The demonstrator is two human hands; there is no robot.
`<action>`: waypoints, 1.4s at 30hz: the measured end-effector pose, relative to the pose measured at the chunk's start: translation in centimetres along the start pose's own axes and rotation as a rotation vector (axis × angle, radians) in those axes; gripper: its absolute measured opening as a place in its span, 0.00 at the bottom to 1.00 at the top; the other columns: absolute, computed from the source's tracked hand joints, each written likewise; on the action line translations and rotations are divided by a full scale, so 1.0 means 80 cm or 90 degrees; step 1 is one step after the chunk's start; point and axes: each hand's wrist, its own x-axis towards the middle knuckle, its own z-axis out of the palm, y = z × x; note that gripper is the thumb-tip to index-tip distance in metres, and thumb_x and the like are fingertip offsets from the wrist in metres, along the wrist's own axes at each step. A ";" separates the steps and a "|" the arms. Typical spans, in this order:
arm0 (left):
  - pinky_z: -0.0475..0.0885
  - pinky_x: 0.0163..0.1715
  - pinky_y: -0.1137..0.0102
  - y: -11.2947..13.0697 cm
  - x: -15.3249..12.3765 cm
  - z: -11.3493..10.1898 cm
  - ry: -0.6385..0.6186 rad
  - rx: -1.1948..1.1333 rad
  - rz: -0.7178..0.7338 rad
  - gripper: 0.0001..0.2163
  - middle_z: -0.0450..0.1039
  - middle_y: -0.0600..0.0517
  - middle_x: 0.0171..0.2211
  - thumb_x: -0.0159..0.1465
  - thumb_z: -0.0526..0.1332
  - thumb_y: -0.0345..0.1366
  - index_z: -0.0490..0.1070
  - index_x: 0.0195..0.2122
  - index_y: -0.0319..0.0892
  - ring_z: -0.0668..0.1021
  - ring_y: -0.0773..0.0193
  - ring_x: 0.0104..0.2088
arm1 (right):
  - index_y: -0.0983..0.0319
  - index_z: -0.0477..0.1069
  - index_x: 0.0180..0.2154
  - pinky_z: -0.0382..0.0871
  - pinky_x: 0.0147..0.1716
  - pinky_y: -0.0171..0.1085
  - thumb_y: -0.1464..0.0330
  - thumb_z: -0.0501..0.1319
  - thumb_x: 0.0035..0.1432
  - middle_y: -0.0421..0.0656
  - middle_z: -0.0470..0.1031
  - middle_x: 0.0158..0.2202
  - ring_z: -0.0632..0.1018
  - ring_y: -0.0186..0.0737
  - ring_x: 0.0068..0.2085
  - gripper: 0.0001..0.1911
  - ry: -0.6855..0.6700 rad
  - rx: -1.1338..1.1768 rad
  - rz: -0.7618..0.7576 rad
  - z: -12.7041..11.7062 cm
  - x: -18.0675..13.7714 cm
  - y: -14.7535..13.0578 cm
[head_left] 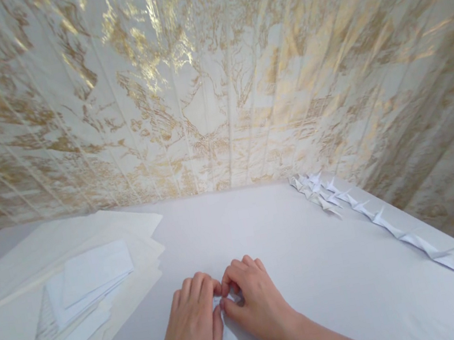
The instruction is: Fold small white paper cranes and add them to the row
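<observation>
My left hand and my right hand meet on the white table near its front edge. Both have their fingers curled and pinched together over a small piece of white paper, which is almost wholly hidden under the fingertips. My left hand lies palm down with its fingers bent. My right thumb and forefinger close on the paper's edge.
A loose stack of white and cream paper sheets covers the table's left side. A row of several folded white paper cranes runs along the right edge toward the back. A cream and gold patterned curtain hangs behind.
</observation>
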 end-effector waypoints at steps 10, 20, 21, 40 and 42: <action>0.62 0.42 0.58 0.005 0.001 -0.006 -0.019 -0.045 -0.035 0.12 0.67 0.49 0.40 0.60 0.50 0.21 0.67 0.38 0.42 0.68 0.54 0.42 | 0.61 0.70 0.29 0.56 0.39 0.40 0.84 0.54 0.42 0.38 0.71 0.29 0.69 0.41 0.37 0.15 -0.013 0.008 0.004 -0.001 0.001 -0.003; 0.62 0.43 0.59 0.009 0.007 -0.011 -0.049 -0.008 -0.068 0.11 0.68 0.48 0.40 0.63 0.49 0.21 0.68 0.38 0.41 0.68 0.54 0.42 | 0.61 0.71 0.32 0.59 0.42 0.42 0.86 0.49 0.37 0.39 0.70 0.30 0.70 0.43 0.38 0.23 -0.058 0.061 -0.002 -0.007 -0.001 0.004; 0.62 0.43 0.60 0.009 0.008 -0.012 -0.052 -0.005 -0.071 0.11 0.69 0.49 0.41 0.63 0.50 0.21 0.68 0.38 0.42 0.68 0.55 0.42 | 0.61 0.71 0.32 0.59 0.42 0.43 0.86 0.48 0.37 0.40 0.70 0.30 0.71 0.43 0.38 0.23 -0.059 0.070 0.002 -0.008 0.000 0.004; 0.62 0.43 0.61 0.010 0.009 -0.013 -0.058 -0.004 -0.078 0.11 0.70 0.49 0.40 0.64 0.50 0.22 0.68 0.37 0.42 0.69 0.55 0.42 | 0.60 0.66 0.34 0.59 0.44 0.44 0.83 0.51 0.40 0.40 0.73 0.36 0.71 0.43 0.40 0.19 -0.037 0.077 -0.002 -0.006 -0.002 -0.006; 0.63 0.43 0.61 0.009 0.009 -0.015 -0.048 -0.021 -0.072 0.11 0.70 0.50 0.40 0.63 0.50 0.21 0.68 0.37 0.42 0.70 0.56 0.42 | 0.60 0.66 0.35 0.59 0.44 0.43 0.84 0.51 0.40 0.40 0.73 0.36 0.71 0.43 0.40 0.21 -0.029 0.080 -0.007 -0.005 -0.003 -0.004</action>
